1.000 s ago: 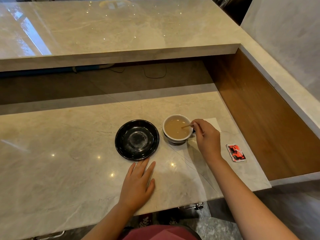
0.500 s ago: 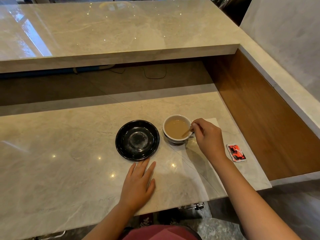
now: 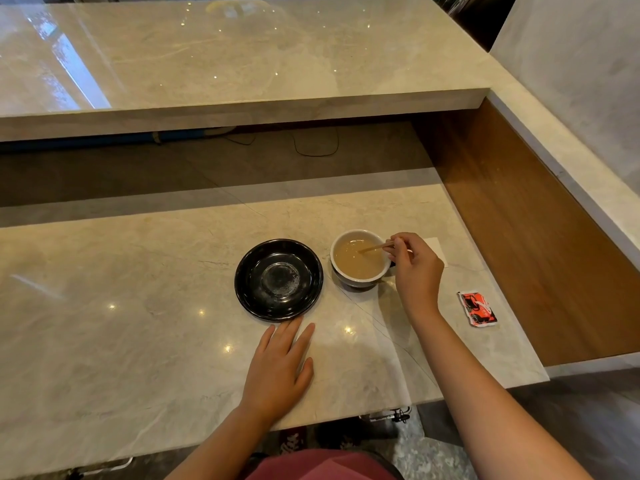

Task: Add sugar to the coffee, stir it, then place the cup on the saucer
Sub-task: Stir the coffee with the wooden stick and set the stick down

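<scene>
Marble counter (image 3: pixel 138 341) bears everything. Black saucer (image 3: pixel 278 279), bare, sits just beyond the flat, spread left hand (image 3: pixel 278 370). Beside it the cup (image 3: pixel 360 259) holds milky coffee; the right hand (image 3: pixel 417 271) pinches a wooden stirrer (image 3: pixel 375 246) in it. Stirring seems underway; placing remains.

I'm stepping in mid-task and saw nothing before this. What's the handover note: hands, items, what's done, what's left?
Right hand: pinching the wooden stirrer, its tip in the coffee.
Left hand: flat on the counter, empty, just below the saucer.
Cup: on the counter, right of the black saucer, which is bare.
Red packet: lying far right.
Done: stirring under way.
Left: finish stirring, set cup on saucer.
</scene>
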Demonstrator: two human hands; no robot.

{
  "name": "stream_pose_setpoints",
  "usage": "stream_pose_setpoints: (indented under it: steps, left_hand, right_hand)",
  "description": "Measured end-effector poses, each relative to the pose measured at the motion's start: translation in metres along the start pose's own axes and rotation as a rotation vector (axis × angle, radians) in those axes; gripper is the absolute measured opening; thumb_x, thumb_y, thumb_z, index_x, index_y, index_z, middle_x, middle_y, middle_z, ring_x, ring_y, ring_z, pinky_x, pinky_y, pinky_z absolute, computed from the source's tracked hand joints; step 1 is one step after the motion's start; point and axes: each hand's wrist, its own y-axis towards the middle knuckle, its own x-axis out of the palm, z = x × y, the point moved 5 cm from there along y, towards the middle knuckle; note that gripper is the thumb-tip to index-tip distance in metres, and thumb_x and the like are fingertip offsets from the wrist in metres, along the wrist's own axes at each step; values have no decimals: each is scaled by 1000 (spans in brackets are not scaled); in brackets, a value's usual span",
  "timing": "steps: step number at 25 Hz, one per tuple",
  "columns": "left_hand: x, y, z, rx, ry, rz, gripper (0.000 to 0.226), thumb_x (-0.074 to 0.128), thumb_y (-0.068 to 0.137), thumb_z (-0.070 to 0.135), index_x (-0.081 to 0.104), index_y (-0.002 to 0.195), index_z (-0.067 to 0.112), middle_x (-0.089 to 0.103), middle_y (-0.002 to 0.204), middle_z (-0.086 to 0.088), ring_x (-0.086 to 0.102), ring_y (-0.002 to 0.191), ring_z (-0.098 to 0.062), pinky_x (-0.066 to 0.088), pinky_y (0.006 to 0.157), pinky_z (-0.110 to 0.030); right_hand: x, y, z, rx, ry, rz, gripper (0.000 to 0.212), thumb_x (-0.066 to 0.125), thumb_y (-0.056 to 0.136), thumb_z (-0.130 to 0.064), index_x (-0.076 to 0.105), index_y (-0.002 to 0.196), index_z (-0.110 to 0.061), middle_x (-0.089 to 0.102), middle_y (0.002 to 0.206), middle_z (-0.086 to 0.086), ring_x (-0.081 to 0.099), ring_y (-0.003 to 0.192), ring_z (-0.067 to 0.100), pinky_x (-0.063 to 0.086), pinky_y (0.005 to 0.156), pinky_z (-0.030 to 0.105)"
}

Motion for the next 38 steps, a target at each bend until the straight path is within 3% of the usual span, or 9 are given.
stream_pose_setpoints:
  steps: [3, 10, 13, 16, 20, 23, 28, 34, 38]
  left_hand:
    - [0, 0, 0, 4, -4, 6, 52, 38, 91, 38, 40, 140, 20, 40, 144, -8, 32, 132, -22, 18, 107, -39]
    - [1, 0, 0, -7, -2, 3, 52, 36, 91, 40, 40, 140, 21, 40, 144, -7, 34, 132, -22, 24, 108, -42]
    - [1, 0, 0, -4, -2, 1, 52, 36, 91, 39, 40, 140, 21, 40, 144, -7, 33, 132, -22, 24, 109, -42]
    - [0, 0, 0, -12, -2, -4, 52, 36, 91, 40, 40, 140, 21, 41, 143, -7, 36, 131, -23, 26, 106, -46]
    - [1, 0, 0, -3, -3, -2, 52, 37, 91, 39, 40, 140, 20, 40, 144, -7, 33, 132, -21, 22, 109, -41]
    - [1, 0, 0, 0, -1, -4, 52, 37, 92, 38, 40, 140, 20, 39, 145, -7, 30, 133, -20, 20, 108, -40]
    - [0, 0, 0, 4, -1, -5, 52, 37, 91, 38, 41, 139, 19, 41, 143, -8, 31, 132, -21, 17, 108, -38]
    - [0, 0, 0, 3, -5, -7, 52, 38, 90, 37, 43, 139, 18, 40, 143, -9, 33, 132, -22, 16, 109, -37]
    - [0, 1, 1, 7, -2, -3, 52, 37, 91, 37, 43, 138, 18, 40, 143, -9, 33, 132, -22, 18, 108, -39]
  right_hand:
    - [-6, 1, 1, -119, -108, -31, 16, 48, 93, -9, 63, 91, -6, 71, 84, 11, 65, 77, 24, 55, 69, 39]
    - [-12, -8, -11, -339, -290, -115, 13, 51, 91, -6, 63, 88, -6, 68, 78, 11, 61, 68, 24, 49, 59, 35]
    - [-12, -9, -8, -275, -238, -116, 12, 52, 91, -7, 63, 85, -7, 69, 75, 9, 63, 67, 22, 53, 61, 38]
    - [-8, -9, 0, -89, -29, -123, 14, 52, 91, -9, 65, 84, -11, 70, 75, 6, 69, 74, 19, 57, 70, 44]
    - [4, -10, 0, 32, 135, -101, 17, 50, 92, -7, 66, 87, -12, 67, 79, 4, 69, 79, 18, 58, 74, 34]
    - [7, -6, -4, -4, 94, -77, 17, 49, 92, -6, 66, 90, -6, 66, 82, 2, 67, 79, 17, 55, 72, 25]
    - [-5, -1, -1, -237, -180, -75, 15, 50, 92, -6, 65, 91, -6, 71, 82, 11, 64, 74, 25, 52, 66, 38]
    - [-17, -9, -6, -361, -289, -109, 12, 52, 90, -4, 64, 89, -5, 69, 79, 11, 61, 68, 20, 41, 60, 21]
    - [-19, -7, 1, -156, -123, -107, 13, 52, 90, -6, 63, 84, -6, 69, 76, 10, 67, 70, 26, 56, 65, 41]
